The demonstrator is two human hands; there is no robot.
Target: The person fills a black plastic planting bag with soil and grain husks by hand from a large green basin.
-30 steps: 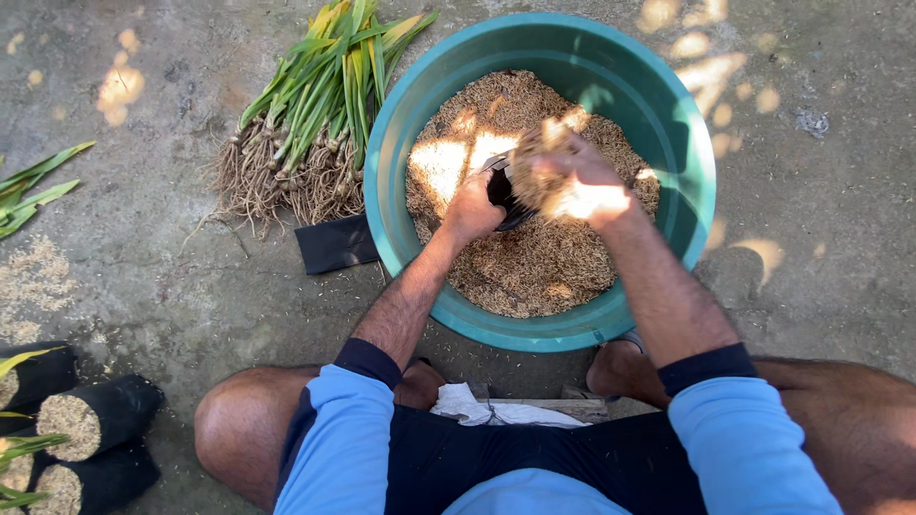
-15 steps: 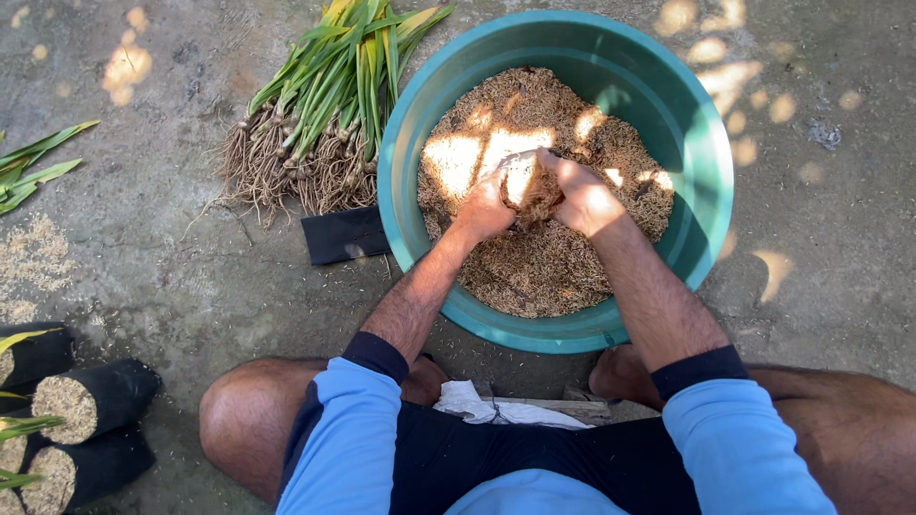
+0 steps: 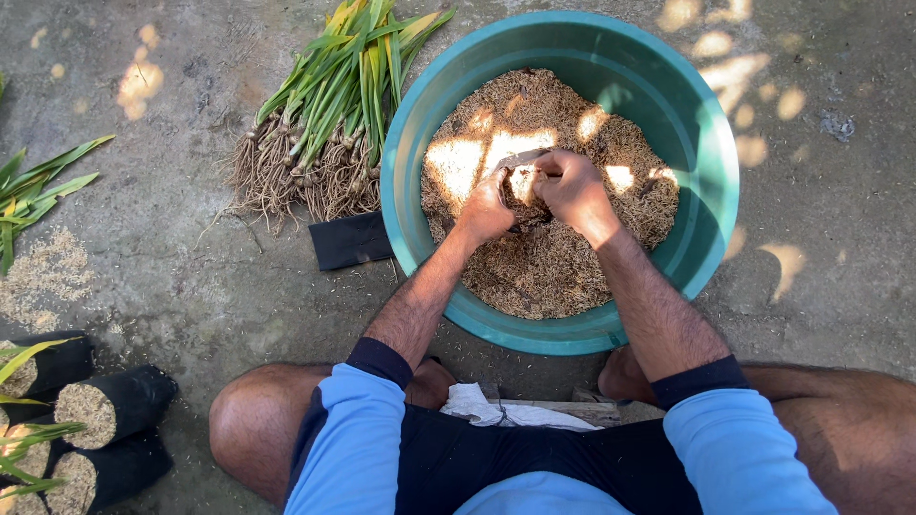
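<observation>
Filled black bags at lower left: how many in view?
3, clustered at the lower left: one by the left edge, one beside it lying on its side, one below at the bottom edge. More may lie outside the picture.

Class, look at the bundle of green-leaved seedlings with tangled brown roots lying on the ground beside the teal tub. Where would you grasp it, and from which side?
Probably grip the bundle of green-leaved seedlings around the pale stem bases just above the roots, where the stalks lie packed closest. Come from the open concrete side, away from the round teal plastic tub, which blocks the other flank.
</observation>
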